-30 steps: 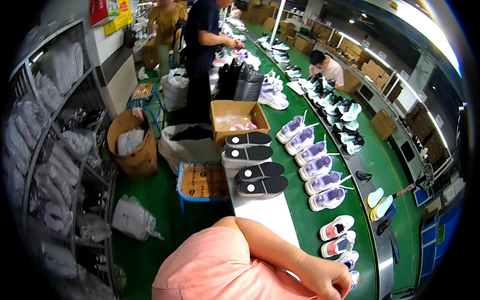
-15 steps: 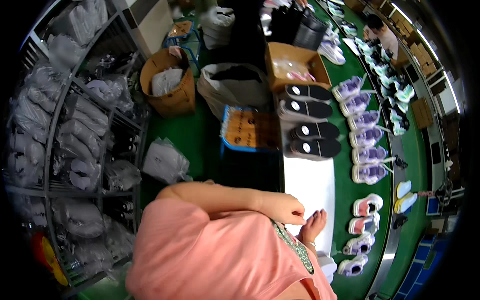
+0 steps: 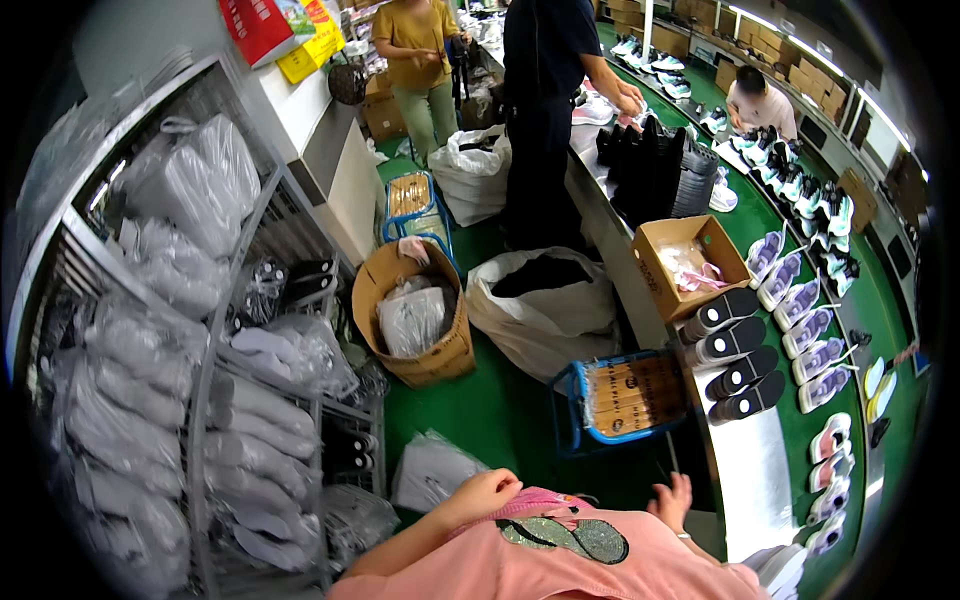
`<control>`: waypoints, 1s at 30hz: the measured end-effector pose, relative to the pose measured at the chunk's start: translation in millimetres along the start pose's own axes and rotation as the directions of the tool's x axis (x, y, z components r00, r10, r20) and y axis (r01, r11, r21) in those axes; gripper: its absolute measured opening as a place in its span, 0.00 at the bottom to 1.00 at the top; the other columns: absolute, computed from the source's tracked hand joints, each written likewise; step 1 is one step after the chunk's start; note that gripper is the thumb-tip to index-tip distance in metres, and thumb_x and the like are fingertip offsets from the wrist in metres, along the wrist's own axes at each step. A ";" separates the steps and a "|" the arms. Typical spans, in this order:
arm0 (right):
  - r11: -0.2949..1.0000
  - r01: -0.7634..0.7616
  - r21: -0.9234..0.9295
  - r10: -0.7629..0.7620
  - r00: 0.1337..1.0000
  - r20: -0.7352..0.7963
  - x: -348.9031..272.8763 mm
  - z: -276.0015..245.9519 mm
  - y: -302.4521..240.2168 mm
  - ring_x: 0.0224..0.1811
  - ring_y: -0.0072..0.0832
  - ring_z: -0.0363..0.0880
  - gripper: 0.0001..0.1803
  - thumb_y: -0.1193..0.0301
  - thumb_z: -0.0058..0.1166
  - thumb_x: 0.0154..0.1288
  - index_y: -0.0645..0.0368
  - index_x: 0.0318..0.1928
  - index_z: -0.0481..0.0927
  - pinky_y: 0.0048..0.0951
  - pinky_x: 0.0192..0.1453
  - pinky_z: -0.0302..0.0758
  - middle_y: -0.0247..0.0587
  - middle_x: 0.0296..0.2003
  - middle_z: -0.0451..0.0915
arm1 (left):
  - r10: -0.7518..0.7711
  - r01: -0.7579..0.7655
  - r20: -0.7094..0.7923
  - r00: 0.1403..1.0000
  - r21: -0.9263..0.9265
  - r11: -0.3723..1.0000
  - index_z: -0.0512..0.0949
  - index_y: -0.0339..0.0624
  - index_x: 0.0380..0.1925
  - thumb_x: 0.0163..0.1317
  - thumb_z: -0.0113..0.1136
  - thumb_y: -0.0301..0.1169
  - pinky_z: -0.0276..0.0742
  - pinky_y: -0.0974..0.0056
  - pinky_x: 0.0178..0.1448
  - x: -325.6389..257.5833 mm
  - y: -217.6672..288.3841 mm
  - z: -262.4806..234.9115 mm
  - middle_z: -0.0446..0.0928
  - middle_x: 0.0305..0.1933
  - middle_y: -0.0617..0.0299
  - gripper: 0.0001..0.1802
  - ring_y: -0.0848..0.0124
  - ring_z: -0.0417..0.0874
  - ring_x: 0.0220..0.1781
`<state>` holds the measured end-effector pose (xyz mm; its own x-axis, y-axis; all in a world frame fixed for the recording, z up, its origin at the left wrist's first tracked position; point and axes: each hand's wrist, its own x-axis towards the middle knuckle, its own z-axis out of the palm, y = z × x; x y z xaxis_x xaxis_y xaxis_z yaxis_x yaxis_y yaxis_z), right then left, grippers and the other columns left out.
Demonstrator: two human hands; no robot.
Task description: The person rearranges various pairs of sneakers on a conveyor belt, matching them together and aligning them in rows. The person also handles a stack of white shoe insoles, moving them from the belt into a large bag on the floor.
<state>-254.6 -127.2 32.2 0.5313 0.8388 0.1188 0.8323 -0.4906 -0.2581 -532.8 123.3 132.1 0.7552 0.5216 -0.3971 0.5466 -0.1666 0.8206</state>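
Green floor [image 3: 540,455]: wrapped package [image 3: 432,474] beyond curled left fingers [image 3: 506,481], grip unclear; spread right fingers [image 3: 683,488] near white bench [image 3: 752,480].

Brown carton [image 3: 440,362] — open white sack [image 3: 535,335] beside.

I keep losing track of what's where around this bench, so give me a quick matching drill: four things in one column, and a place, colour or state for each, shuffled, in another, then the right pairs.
Things:
1. Right hand
2. Nearer white sack
3. Smaller open carton
4. Nearer stool

Places, colours, states:
A. Blue-framed and brown-topped
B. On the bench, with a pink item inside
C. Wearing a pale band at the wrist
D. On the floor, with dark material in its mouth

Pairs: 1-C; 2-D; 3-B; 4-A.
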 end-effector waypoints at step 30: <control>0.631 -0.543 0.555 0.249 0.819 0.518 366.3 156.4 -84.3 0.33 0.29 0.74 0.12 0.69 0.46 0.54 0.64 0.37 0.74 0.26 0.39 0.70 0.46 0.30 0.77 | -0.023 0.011 -0.077 0.997 -0.156 0.988 0.71 0.35 0.31 0.55 0.51 0.34 0.70 0.70 0.34 289.2 57.7 -241.6 0.74 0.26 0.60 0.12 0.75 0.73 0.28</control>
<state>-154.9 258.3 -52.5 0.5602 0.6866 -0.4634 0.1487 -0.6337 -0.7592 -370.3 466.7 163.9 0.7123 0.5881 -0.3832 0.4918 -0.0287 0.8702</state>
